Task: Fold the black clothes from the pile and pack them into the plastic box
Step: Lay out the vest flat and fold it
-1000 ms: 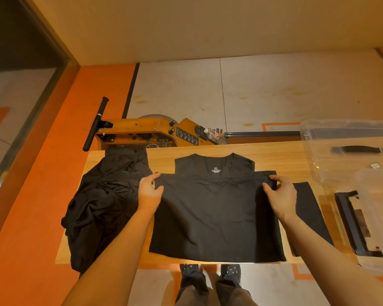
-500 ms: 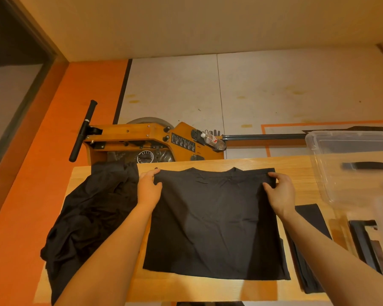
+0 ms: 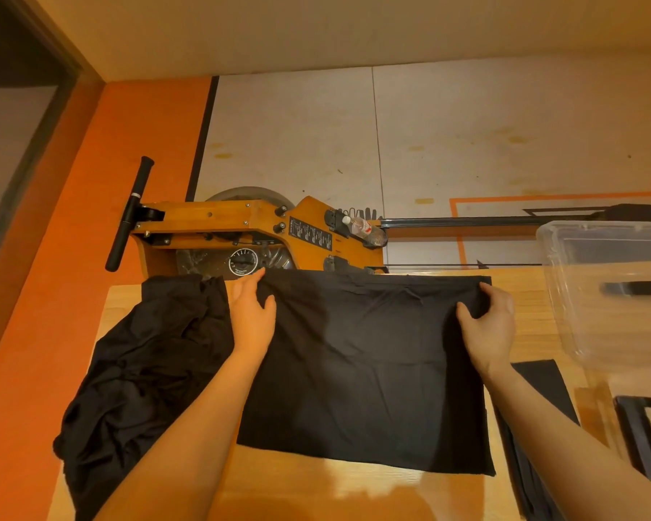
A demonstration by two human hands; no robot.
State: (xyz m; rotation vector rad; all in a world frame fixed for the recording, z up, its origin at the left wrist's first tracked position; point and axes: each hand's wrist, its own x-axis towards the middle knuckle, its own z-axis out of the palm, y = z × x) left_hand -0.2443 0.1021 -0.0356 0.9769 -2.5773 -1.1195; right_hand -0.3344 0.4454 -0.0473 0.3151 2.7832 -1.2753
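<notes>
**A:** Where was the shirt [image 3: 365, 366] when you stopped?

**B:** Flat on the counter [image 3: 564, 317], a soft matte black rectangle, its far edge level with the counter's back edge. My left hand [image 3: 250, 317] lay at its far left corner, fingers on the cloth and thumb spread; whether that grip actually pinched the hem I cannot tell. My right hand [image 3: 487, 325] had its grip clamped on the far right corner, fingers curled over the edge and thumb on top.

**A:** And which way did it run?

**B:** The long axis ran left to right between my hands, so I judged the next fold would carry one side across toward the other. The crumpled pile [image 3: 143, 370] lay just left of the shirt, touching my left forearm. The clear plastic box [image 3: 613, 295] stood right of the shirt, nearer my right hand, hard-walled and glossy. A folded black piece [image 3: 542, 389] lay flat just right of the shirt, below the box.
</notes>
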